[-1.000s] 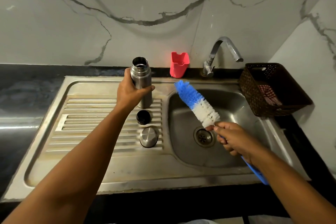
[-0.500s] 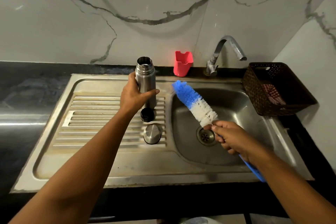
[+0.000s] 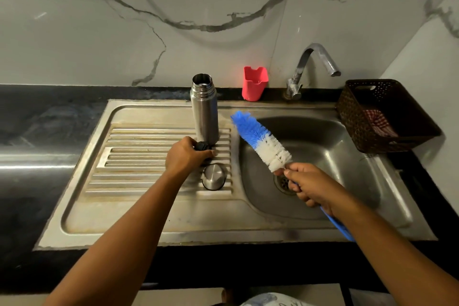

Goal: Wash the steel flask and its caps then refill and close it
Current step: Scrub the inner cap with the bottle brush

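The open steel flask (image 3: 205,109) stands upright and alone on the ribbed drainboard (image 3: 139,156). Just in front of it, my left hand (image 3: 186,158) curls round the small black inner cap (image 3: 202,146), which is mostly hidden under my fingers. The round steel outer cap (image 3: 213,177) lies on the drainboard right below that hand. My right hand (image 3: 310,186) grips the blue handle of a blue and white bottle brush (image 3: 260,141), held above the sink basin (image 3: 323,146) with the bristles pointing up and left toward the flask.
A steel tap (image 3: 313,67) rises behind the basin, with a red plastic holder (image 3: 255,83) to its left. A dark woven basket (image 3: 382,117) with a checked cloth sits at the right on the black counter. The drain (image 3: 283,182) lies under my right hand.
My left hand has let go of the flask, dropped down and closed on the black inner cap. The brush in my right hand has stayed over the basin.
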Demonstrator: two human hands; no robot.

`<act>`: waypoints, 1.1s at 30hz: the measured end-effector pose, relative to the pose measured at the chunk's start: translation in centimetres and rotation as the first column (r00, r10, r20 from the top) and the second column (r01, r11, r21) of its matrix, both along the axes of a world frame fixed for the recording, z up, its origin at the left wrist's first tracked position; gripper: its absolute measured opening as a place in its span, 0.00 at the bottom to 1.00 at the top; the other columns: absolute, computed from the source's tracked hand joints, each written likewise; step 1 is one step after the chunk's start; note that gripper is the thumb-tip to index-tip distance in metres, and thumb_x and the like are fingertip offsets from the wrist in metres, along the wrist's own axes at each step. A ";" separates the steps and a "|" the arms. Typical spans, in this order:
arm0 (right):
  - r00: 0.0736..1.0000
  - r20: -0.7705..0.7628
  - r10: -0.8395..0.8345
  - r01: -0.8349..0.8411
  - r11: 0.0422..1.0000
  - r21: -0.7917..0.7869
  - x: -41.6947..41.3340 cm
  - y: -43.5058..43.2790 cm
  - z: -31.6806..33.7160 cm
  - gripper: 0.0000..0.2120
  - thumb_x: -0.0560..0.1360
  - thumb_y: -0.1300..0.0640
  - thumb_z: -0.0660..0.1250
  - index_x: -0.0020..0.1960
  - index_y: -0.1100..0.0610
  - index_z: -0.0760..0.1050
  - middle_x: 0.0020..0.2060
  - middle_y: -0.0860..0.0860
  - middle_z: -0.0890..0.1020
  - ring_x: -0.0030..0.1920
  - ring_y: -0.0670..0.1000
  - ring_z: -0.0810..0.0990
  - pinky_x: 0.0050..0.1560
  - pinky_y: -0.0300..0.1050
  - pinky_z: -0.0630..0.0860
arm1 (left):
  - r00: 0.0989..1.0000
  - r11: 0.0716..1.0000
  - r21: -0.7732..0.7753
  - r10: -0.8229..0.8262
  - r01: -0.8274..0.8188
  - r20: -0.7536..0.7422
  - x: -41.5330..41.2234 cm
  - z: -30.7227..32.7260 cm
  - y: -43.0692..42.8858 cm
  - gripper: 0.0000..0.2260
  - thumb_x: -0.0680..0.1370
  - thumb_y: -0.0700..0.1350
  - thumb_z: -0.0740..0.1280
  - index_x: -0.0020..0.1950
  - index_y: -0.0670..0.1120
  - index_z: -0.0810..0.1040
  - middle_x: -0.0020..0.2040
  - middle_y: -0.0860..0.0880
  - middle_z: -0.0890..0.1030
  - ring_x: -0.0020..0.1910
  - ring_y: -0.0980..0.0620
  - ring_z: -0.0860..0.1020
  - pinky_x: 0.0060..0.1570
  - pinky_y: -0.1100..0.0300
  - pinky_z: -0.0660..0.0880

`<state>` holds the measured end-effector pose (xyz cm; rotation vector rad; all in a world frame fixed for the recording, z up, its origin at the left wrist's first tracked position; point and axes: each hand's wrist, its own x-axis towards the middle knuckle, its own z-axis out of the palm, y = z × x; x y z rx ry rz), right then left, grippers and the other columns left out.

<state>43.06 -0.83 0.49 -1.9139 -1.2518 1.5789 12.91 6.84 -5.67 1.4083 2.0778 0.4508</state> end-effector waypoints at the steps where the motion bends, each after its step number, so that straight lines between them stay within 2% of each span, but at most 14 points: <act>1: 1.000 -0.002 -0.004 0.004 1.000 -0.001 0.1 -0.1 0.0 0.14 0.86 0.55 0.56 0.57 0.54 0.80 0.27 0.47 0.68 0.23 0.43 0.59 0.23 0.35 0.54 | 1.000 1.000 0.013 0.001 -0.001 0.002 0.0 0.2 -0.2 0.26 0.70 0.64 0.78 0.58 0.49 0.79 0.49 0.50 0.84 0.46 0.48 0.81 0.47 0.51 0.80; 3: 1.000 -0.004 -0.020 0.020 1.000 -0.007 0.6 -0.4 -0.1 0.13 0.86 0.55 0.56 0.57 0.55 0.80 0.27 0.47 0.69 0.23 0.43 0.59 0.24 0.35 0.55 | 0.997 0.997 0.074 -0.003 -0.003 0.082 0.4 0.6 -0.7 0.25 0.69 0.61 0.78 0.60 0.50 0.81 0.50 0.50 0.85 0.47 0.48 0.83 0.48 0.49 0.83; 6: 0.999 0.011 -0.050 0.050 0.999 -0.016 1.6 -0.7 -0.4 0.13 0.86 0.55 0.57 0.57 0.54 0.80 0.27 0.47 0.69 0.22 0.43 0.60 0.23 0.36 0.55 | 0.930 0.985 0.163 -0.103 0.048 0.352 2.8 1.7 -1.1 0.24 0.71 0.56 0.78 0.65 0.52 0.81 0.52 0.49 0.85 0.48 0.48 0.85 0.45 0.48 0.85; 9: 0.995 0.044 -0.084 0.084 0.996 -0.004 3.1 -0.9 -0.5 0.12 0.86 0.54 0.57 0.56 0.52 0.80 0.27 0.47 0.69 0.21 0.43 0.61 0.23 0.35 0.56 | 0.699 0.993 0.049 -0.111 0.107 0.706 7.6 2.5 -0.7 0.19 0.78 0.46 0.75 0.69 0.51 0.79 0.56 0.44 0.84 0.44 0.51 0.84 0.43 0.53 0.84; 11: 0.991 0.075 -0.109 0.109 0.994 0.007 4.2 -1.1 -0.6 0.12 0.86 0.54 0.57 0.55 0.52 0.80 0.28 0.48 0.70 0.22 0.43 0.62 0.23 0.36 0.58 | 0.581 0.988 -0.077 -0.014 0.131 0.814 10.7 1.9 -0.5 0.18 0.81 0.43 0.72 0.71 0.50 0.77 0.54 0.44 0.84 0.41 0.52 0.82 0.44 0.53 0.84; 13: 0.982 0.138 -0.132 0.127 0.991 0.044 5.6 -1.3 -0.9 0.12 0.85 0.54 0.58 0.52 0.53 0.79 0.29 0.49 0.73 0.23 0.44 0.65 0.24 0.38 0.61 | 0.526 0.970 -0.203 0.105 0.132 0.844 13.7 0.3 0.1 0.15 0.83 0.44 0.70 0.69 0.47 0.76 0.51 0.44 0.84 0.39 0.51 0.82 0.42 0.51 0.85; 15: 0.952 0.280 -0.121 0.091 0.989 0.116 7.3 -1.3 -1.4 0.11 0.85 0.54 0.58 0.50 0.53 0.77 0.33 0.50 0.78 0.29 0.47 0.73 0.32 0.43 0.68 | 0.505 0.942 -0.304 0.195 0.143 0.841 16.1 -1.2 0.5 0.14 0.84 0.47 0.68 0.68 0.45 0.75 0.51 0.42 0.83 0.38 0.49 0.82 0.38 0.51 0.84; 18: 0.885 0.456 -0.095 0.015 0.984 0.176 9.7 -1.8 -1.6 0.09 0.84 0.56 0.58 0.56 0.49 0.76 0.44 0.52 0.82 0.44 0.54 0.80 0.41 0.46 0.72 | 0.523 0.911 -0.372 0.233 0.177 0.820 18.9 -2.8 1.2 0.20 0.86 0.56 0.62 0.67 0.41 0.77 0.49 0.41 0.83 0.39 0.47 0.82 0.38 0.53 0.82; 20: 0.848 0.525 -0.067 -0.040 0.981 0.191 11.2 -2.2 -1.4 0.10 0.84 0.56 0.58 0.58 0.48 0.77 0.47 0.53 0.83 0.47 0.57 0.80 0.46 0.49 0.76 | 0.519 0.902 -0.399 0.265 0.164 0.812 20.7 -3.5 1.7 0.23 0.85 0.59 0.60 0.64 0.40 0.78 0.44 0.43 0.84 0.37 0.48 0.82 0.37 0.54 0.82; 23: 0.760 0.650 -0.011 -0.137 0.975 0.176 12.2 -2.6 -0.7 0.13 0.84 0.54 0.57 0.64 0.48 0.77 0.54 0.53 0.84 0.53 0.60 0.81 0.53 0.54 0.79 | 0.532 0.896 -0.416 0.279 0.155 0.799 22.5 -4.8 2.7 0.26 0.85 0.62 0.60 0.65 0.40 0.77 0.39 0.46 0.83 0.34 0.50 0.82 0.31 0.56 0.81; 27: 0.600 0.791 0.120 -0.244 0.969 0.038 12.2 -1.8 -0.2 0.18 0.83 0.55 0.58 0.71 0.47 0.74 0.59 0.54 0.82 0.58 0.60 0.81 0.53 0.51 0.77 | 0.543 0.916 -0.362 0.217 0.174 0.811 24.8 -5.8 3.1 0.20 0.86 0.57 0.60 0.66 0.41 0.76 0.45 0.43 0.81 0.38 0.49 0.80 0.30 0.58 0.81; 29: 0.539 0.823 0.178 -0.255 0.966 -0.042 12.1 0.0 -0.7 0.18 0.82 0.56 0.59 0.71 0.50 0.74 0.61 0.54 0.82 0.60 0.59 0.81 0.54 0.51 0.77 | 0.557 0.933 -0.262 0.085 0.246 0.826 26.3 -6.2 2.7 0.15 0.87 0.53 0.62 0.65 0.42 0.76 0.48 0.42 0.82 0.37 0.50 0.80 0.35 0.55 0.83; 31: 0.507 0.836 0.211 -0.258 0.962 -0.086 12.1 2.1 -1.1 0.18 0.81 0.58 0.61 0.70 0.52 0.76 0.61 0.55 0.82 0.60 0.60 0.82 0.55 0.52 0.78 | 0.604 0.932 -0.194 -0.032 0.305 0.797 27.1 -6.8 2.3 0.14 0.86 0.52 0.64 0.67 0.44 0.74 0.53 0.40 0.83 0.41 0.48 0.81 0.44 0.47 0.83; 33: 0.501 0.831 0.242 -0.268 0.956 -0.116 12.2 3.5 -1.2 0.18 0.81 0.59 0.62 0.69 0.53 0.77 0.61 0.55 0.82 0.60 0.60 0.82 0.54 0.51 0.77 | 0.620 0.936 -0.186 -0.043 0.300 0.784 26.9 -7.2 2.6 0.13 0.85 0.50 0.65 0.67 0.45 0.74 0.55 0.41 0.82 0.45 0.46 0.82 0.47 0.45 0.84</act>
